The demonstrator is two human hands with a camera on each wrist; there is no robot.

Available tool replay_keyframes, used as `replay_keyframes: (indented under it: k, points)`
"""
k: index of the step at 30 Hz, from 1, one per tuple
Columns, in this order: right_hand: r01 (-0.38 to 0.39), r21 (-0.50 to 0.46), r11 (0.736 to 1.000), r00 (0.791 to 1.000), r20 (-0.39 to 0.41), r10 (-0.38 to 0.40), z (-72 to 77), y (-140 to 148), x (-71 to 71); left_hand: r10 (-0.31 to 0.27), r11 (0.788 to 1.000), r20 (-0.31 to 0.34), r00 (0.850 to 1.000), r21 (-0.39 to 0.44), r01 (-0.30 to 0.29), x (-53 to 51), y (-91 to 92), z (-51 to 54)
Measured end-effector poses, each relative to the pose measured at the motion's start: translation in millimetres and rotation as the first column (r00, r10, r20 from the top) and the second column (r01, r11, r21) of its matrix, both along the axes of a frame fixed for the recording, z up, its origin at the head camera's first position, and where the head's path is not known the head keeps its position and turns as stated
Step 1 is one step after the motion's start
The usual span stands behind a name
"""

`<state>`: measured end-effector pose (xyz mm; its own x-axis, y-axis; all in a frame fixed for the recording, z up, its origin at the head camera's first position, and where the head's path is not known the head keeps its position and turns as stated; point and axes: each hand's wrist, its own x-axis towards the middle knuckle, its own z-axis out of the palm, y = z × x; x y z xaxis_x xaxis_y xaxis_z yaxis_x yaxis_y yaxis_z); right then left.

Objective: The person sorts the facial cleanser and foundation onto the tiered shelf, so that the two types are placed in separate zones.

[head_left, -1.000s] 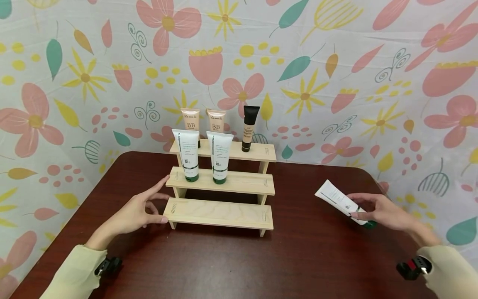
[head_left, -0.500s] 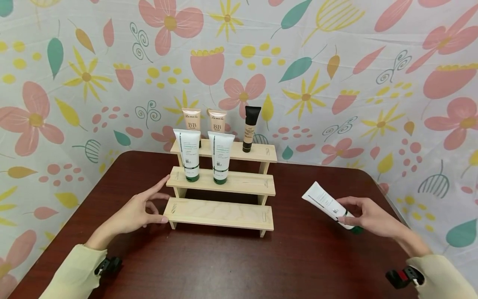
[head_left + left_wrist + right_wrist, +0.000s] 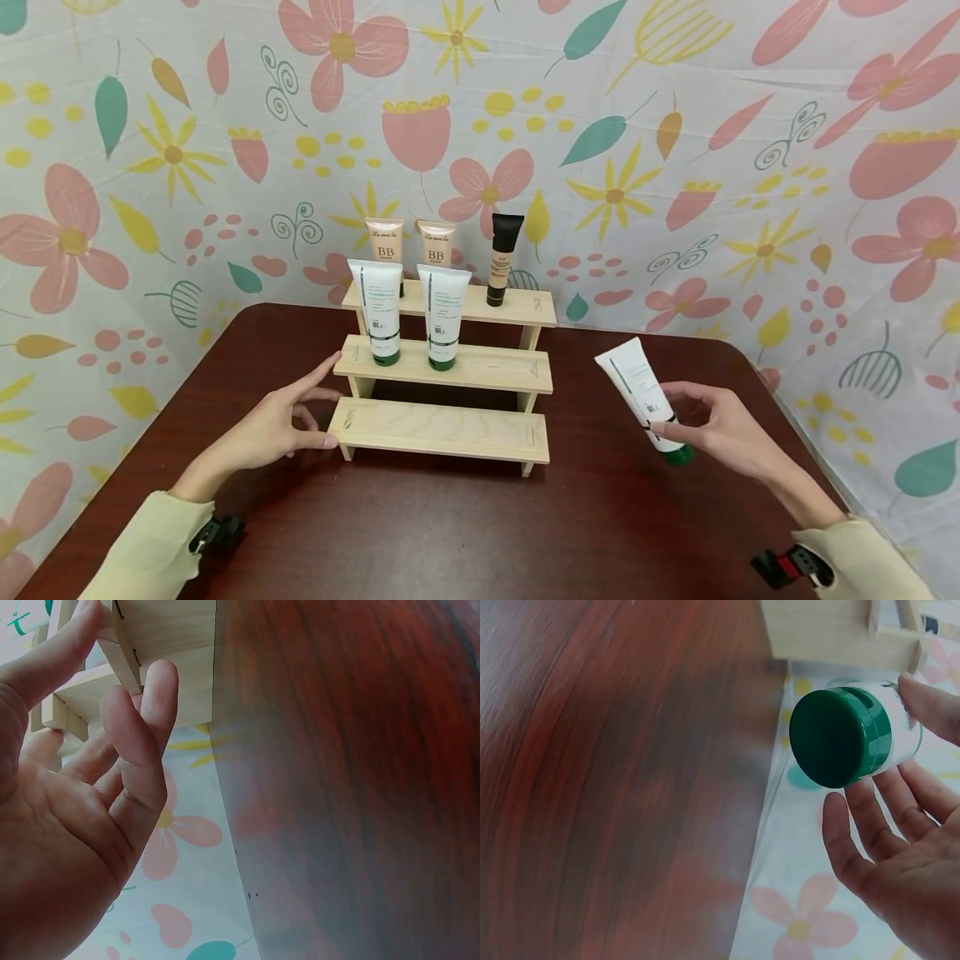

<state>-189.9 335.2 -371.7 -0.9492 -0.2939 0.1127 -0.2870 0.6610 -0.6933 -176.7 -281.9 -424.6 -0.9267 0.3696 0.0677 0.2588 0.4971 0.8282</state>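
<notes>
A white squeeze tube (image 3: 636, 385) with a green cap (image 3: 832, 739) is pinched by my right hand (image 3: 723, 427) near its cap end, right of a wooden three-step display stand (image 3: 442, 425). It tilts, cap down, above the table. My left hand (image 3: 262, 429) touches the stand's left side, thumb at the bottom step and index finger at the middle one, fingers extended or loosely bent. Two similar white tubes, the left tube (image 3: 381, 312) and the right tube (image 3: 444, 317), stand cap down on the middle step.
On the top step stand two beige BB tubes, the left one (image 3: 384, 237) and the right one (image 3: 436, 242), partly hidden behind the white tubes. A slim black-capped beige tube (image 3: 500, 258) stands farther right. Dark wooden table (image 3: 420, 533) below, floral cloth (image 3: 675, 208) behind.
My right hand has carried the white tube leftward toward the stand, and the tube has turned more upright. The left hand stays at the stand.
</notes>
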Motion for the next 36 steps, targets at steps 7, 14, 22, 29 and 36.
replay_keyframes:
  k: [7,14,22,29,36]
  points:
    - [0.019,-0.073,0.997,0.997,-0.079,-0.024,10.6,-31,7.0,0.000,1.000,0.004,1.000,0.000,0.000,0.1,0.2,0.4]
    - [0.000,-0.126,0.992,0.986,-0.166,-0.021,24.4,-63,11.0,0.001,1.000,0.000,1.000,-0.008,-0.001,0.1,0.3,1.2]
    - [0.030,-0.156,0.987,0.973,-0.223,-0.065,31.2,-99,6.0,-0.003,1.000,-0.001,1.000,-0.007,0.003,0.5,0.1,0.3]
    - [0.044,-0.202,0.978,0.949,-0.297,-0.104,31.5,-130,-2.5,-0.001,1.000,0.005,1.000,-0.009,0.001,0.6,0.1,1.0]
    - [0.014,-0.270,0.963,0.927,-0.357,-0.114,30.0,-157,-13.2,-0.007,1.000,-0.001,1.000,-0.009,0.007,0.1,0.2,1.4]
